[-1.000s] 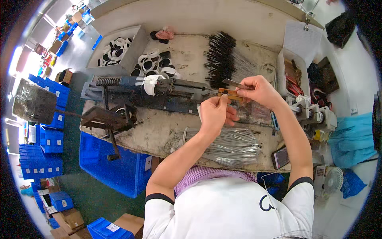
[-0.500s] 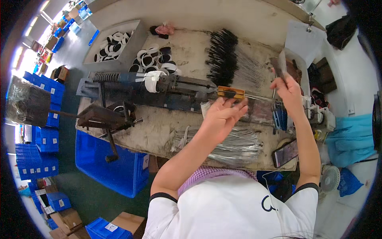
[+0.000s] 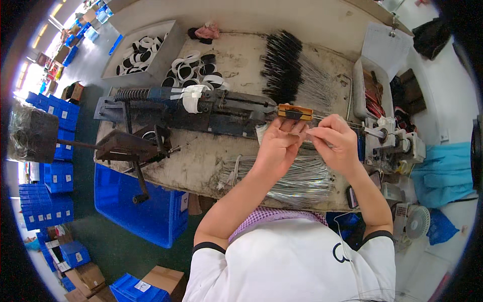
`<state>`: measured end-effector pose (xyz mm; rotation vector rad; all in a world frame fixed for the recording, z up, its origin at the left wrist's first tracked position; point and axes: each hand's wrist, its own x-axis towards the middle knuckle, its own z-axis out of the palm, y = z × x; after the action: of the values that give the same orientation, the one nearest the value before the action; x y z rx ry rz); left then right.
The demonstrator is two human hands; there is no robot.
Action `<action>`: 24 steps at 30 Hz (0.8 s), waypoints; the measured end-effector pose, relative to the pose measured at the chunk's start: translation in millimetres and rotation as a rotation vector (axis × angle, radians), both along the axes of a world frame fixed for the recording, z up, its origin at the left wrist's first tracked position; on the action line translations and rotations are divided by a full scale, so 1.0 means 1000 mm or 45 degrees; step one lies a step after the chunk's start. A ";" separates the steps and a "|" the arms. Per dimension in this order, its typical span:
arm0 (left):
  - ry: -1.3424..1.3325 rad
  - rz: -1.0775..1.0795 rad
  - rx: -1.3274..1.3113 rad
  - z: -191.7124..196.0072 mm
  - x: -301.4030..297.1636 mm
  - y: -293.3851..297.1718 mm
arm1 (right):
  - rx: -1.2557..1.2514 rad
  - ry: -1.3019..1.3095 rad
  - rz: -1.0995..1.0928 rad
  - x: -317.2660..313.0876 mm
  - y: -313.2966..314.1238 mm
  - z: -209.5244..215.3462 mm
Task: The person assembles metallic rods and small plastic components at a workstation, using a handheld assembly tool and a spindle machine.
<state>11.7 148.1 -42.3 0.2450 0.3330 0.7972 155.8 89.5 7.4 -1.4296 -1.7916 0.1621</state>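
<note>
My left hand [image 3: 279,146] is palm-up with curled fingers just below an orange-yellow block [image 3: 295,112] with a dark strip, at the right end of a long dark metal fixture [image 3: 216,113]. Close to its fingertips, my right hand [image 3: 336,142] has thumb and forefinger pinched together. Whatever lies between the fingers of either hand is too small to make out. Thin metal rods run from the block toward a light-coloured machine [image 3: 397,138] on the right. Under my forearms lies a bundle of silvery wires [image 3: 307,183].
Black-bristled brushes with wire stems [image 3: 282,65] lie at the back. White-and-black rings [image 3: 188,70] are piled beside a grey bin [image 3: 168,48] of similar rings. A crank handle [image 3: 140,197] juts over the front left edge, above a blue crate [image 3: 136,209]. A tray [image 3: 358,88] stands back right.
My right hand has come down and left from the back right to meet my left hand. The flat grey piece it held is out of its fingers. My left fingers are more curled.
</note>
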 end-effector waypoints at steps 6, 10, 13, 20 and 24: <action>-0.009 0.060 0.095 0.003 0.001 -0.002 | 0.112 -0.255 -0.083 0.003 0.014 -0.008; -0.019 0.075 0.065 0.008 0.002 -0.001 | 0.130 -0.198 -0.131 0.011 0.011 -0.008; 0.029 0.081 0.048 0.006 0.002 -0.001 | 0.154 -0.138 -0.115 0.018 0.008 -0.002; 0.091 0.099 0.102 0.001 0.005 -0.001 | 0.189 -0.263 -0.131 0.028 0.012 -0.003; 0.144 0.106 0.093 0.004 0.006 0.000 | 0.146 -0.307 -0.131 0.034 0.011 0.000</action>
<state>17.8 147.7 -38.0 0.3472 0.4228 0.8803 190.2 100.0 7.6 -1.5049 -1.8808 -0.1709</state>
